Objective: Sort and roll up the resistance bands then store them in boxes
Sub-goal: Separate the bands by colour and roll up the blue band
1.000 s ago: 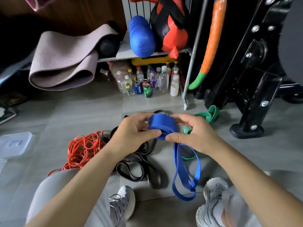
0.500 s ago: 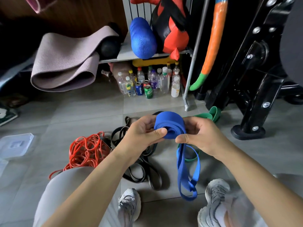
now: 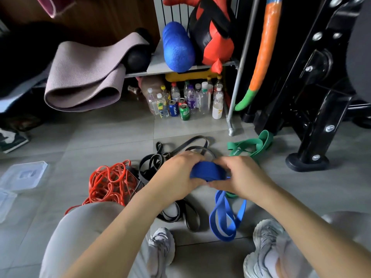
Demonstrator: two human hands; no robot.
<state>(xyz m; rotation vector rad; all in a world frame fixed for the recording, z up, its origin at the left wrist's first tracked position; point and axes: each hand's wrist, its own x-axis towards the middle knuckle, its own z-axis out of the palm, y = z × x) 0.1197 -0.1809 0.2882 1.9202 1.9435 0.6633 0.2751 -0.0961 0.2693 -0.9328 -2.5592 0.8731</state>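
A blue resistance band [image 3: 207,171] is partly wound into a thick roll held between both hands above the floor. My left hand [image 3: 176,175] grips the roll's left side and my right hand [image 3: 241,177] its right side. The band's loose tail [image 3: 224,217] hangs down in loops to the tiles. On the floor lie a tangle of orange bands [image 3: 109,182] at the left, several black bands [image 3: 160,161] behind and under my hands, and a green band [image 3: 251,146] at the right. A clear plastic box [image 3: 22,174] sits at the far left.
A shelf rack holds a rolled grey mat [image 3: 84,77], a blue foam roller [image 3: 177,47] and a red bag [image 3: 214,33]. Bottles and cans [image 3: 180,101] stand under it. A black machine frame [image 3: 313,109] stands at the right. My knees and white shoes [image 3: 160,251] are below.
The blue roll has grown and turned flatter between my hands, which dropped slightly and closed over it. The hanging tail has shortened and now loops on the floor.
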